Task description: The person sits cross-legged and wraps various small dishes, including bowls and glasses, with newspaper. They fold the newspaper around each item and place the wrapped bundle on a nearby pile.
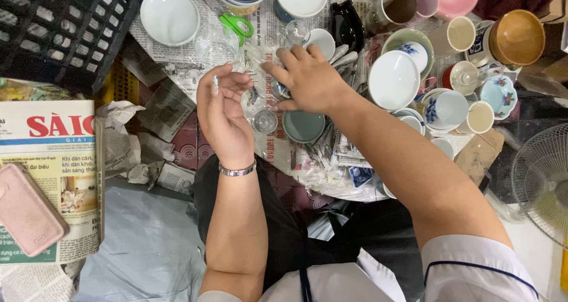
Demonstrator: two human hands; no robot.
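A small clear drinking glass (264,121) is seen standing upright on newspaper between the two hands, just left of a grey-green ceramic bowl (303,126). A crinkled sheet of clear plastic wrap (255,71) is held between the hands, above the glass. The left hand (225,110) is raised edge-on, its fingers (228,80) half curled and pinching the wrap's left edge. The right hand (307,80) is laid palm down over the wrap, fingers spread and lightly bent; whether something more is gripped beneath cannot be told.

The glass is judged light, stiff, slippery and easily broken; it would best be taken around its wall, low down, not by the rim. The wrap is limp and clingy and is best pinched at an edge.

Of the containers nearby, a white round bowl (394,79) and a white shallow dish (169,15) are shown with nothing in them, and a brown-lined mug (399,4) likewise. A black plastic crate (59,30) is seen at upper left, its contents hidden.
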